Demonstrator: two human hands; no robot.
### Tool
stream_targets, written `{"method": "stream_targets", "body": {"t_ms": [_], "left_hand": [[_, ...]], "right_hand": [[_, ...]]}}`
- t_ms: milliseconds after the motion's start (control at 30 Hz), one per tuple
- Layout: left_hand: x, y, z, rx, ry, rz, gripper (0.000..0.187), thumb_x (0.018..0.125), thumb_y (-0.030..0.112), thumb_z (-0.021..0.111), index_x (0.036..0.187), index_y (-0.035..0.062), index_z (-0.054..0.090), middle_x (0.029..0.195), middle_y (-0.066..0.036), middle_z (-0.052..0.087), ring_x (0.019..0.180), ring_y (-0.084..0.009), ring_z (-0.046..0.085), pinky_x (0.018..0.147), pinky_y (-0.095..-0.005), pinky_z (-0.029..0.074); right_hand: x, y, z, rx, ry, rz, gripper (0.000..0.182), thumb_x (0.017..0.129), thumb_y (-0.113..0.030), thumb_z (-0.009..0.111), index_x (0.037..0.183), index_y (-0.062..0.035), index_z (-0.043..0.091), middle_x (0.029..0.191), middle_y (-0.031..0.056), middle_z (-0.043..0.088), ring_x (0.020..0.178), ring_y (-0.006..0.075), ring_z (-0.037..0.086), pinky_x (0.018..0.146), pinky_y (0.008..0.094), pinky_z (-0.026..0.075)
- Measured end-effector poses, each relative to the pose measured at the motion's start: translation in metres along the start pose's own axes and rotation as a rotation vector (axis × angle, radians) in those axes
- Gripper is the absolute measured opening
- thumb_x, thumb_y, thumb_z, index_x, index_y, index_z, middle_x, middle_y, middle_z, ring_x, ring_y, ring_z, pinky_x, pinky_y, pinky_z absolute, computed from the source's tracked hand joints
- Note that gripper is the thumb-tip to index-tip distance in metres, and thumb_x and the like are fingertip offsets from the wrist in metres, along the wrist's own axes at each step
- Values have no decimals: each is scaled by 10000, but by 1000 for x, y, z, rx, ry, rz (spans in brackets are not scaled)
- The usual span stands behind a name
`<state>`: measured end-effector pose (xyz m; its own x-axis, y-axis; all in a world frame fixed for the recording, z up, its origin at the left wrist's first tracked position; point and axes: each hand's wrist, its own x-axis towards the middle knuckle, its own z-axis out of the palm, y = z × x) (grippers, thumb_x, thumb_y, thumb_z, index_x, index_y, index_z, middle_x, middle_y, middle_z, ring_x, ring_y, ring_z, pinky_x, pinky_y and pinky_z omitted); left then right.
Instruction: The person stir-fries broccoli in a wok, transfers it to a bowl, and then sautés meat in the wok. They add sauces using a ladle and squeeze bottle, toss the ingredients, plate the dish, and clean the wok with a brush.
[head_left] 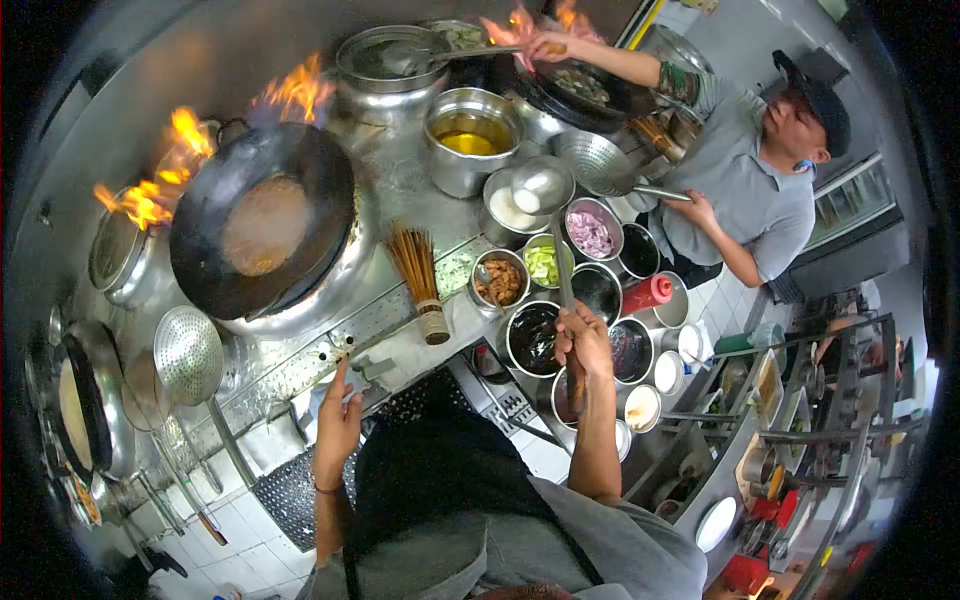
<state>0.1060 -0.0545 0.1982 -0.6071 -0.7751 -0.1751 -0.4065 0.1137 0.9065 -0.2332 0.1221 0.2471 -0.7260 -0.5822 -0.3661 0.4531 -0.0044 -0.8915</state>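
My right hand [588, 340] is wrapped round the long handle of a steel ladle [543, 185]. The ladle's bowl is over a pot of white contents [505, 212]. My left hand [338, 425] holds nothing; its fingers are apart and the index finger reaches toward the small fittings on the stove's front edge. Beyond it, a dark wok [325, 215] sits on a burner, flames rising behind, with a brownish wet patch inside. A bamboo wok brush [415, 270] lies on the stove edge between my hands.
Left of the wok lies a perforated skimmer [188, 355]. A pot of yellow oil [470, 140] stands behind bowls of chopped onion [590, 230], green vegetable [541, 263] and brown pieces [498, 282]. A co-worker [750, 180] holds a ladle and a strainer [597, 165] at another flaming wok.
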Motion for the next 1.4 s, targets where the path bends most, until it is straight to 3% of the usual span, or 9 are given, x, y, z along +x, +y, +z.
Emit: {"method": "stream_targets", "body": {"t_ms": [167, 367, 500, 567, 700, 867, 1067, 1133, 1400], "left_hand": [[-7, -3, -9, 15, 2, 166, 491, 895, 3, 522, 1378, 32, 437, 1383, -253, 451, 1188, -392, 532, 979, -420, 441], [18, 27, -67, 463, 515, 421, 362, 827, -41, 539, 1177, 20, 608, 1419, -205, 418, 1303, -396, 374, 1048, -476, 315], [83, 18, -95, 430, 697, 526, 245, 863, 60, 585, 1100, 53, 647, 1229, -159, 566, 1142, -347, 516, 945, -460, 382], [101, 13, -100, 487, 468, 277, 194, 888, 187, 581, 1016, 63, 658, 1052, -122, 635, 1035, -317, 560, 887, -450, 418], [120, -10, -90, 484, 516, 305, 237, 906, 278, 556, 939, 65, 656, 950, -109, 658, 976, -302, 583, 836, -455, 452], [116, -5, -92, 455, 543, 321, 247, 908, 285, 559, 883, 58, 655, 933, -121, 656, 955, -308, 592, 783, -470, 475], [120, -8, -93, 428, 570, 367, 280, 895, 302, 576, 821, 45, 659, 860, -134, 659, 895, -329, 604, 761, -466, 482], [124, -8, -96, 401, 561, 367, 298, 891, 307, 581, 782, 40, 657, 821, -142, 656, 855, -341, 607, 742, -470, 486], [78, 16, -73, 409, 600, 408, 307, 865, 289, 614, 732, 17, 665, 744, -184, 642, 742, -387, 600, 695, -491, 477]], "right_hand": [[-26, -18, 23, 23, 38, 71, 80, 895, -125, 584, 947, -73, 551, 673, -11, 504, 429, 63, 405, 342, 236, 313], [-50, -19, 63, 152, -222, 118, 127, 927, -116, 531, 1039, -62, 508, 757, 25, 545, 416, 30, 361, 304, 199, 296], [-39, -10, 118, 112, -429, 186, 124, 934, -131, 546, 1034, -65, 513, 770, 13, 520, 444, 46, 402, 333, 209, 332], [-22, -5, 156, -7, -473, 233, 96, 926, -133, 553, 970, -68, 498, 776, 13, 520, 457, 57, 397, 342, 217, 323], [19, 11, 247, -616, -512, -2, 171, 901, -184, 572, 787, -61, 536, 540, 2, 449, 407, 120, 424, 357, 281, 349], [102, 82, 326, -1302, -486, -533, 345, 798, -178, 611, 1039, 69, 619, 919, 244, 660, 754, 301, 667, 716, 402, 508], [23, 50, 300, -1440, -804, -436, 470, 810, -141, 573, 1269, -43, 547, 1018, 289, 640, 979, 409, 629, 833, 432, 486], [40, 45, 247, -1426, -887, -858, 541, 815, -113, 557, 1352, -108, 486, 988, 277, 647, 926, 405, 646, 820, 451, 506], [-2, 17, 275, -1821, -421, -746, 466, 832, -118, 581, 1294, -94, 523, 954, 267, 649, 919, 426, 630, 814, 504, 505]]}}
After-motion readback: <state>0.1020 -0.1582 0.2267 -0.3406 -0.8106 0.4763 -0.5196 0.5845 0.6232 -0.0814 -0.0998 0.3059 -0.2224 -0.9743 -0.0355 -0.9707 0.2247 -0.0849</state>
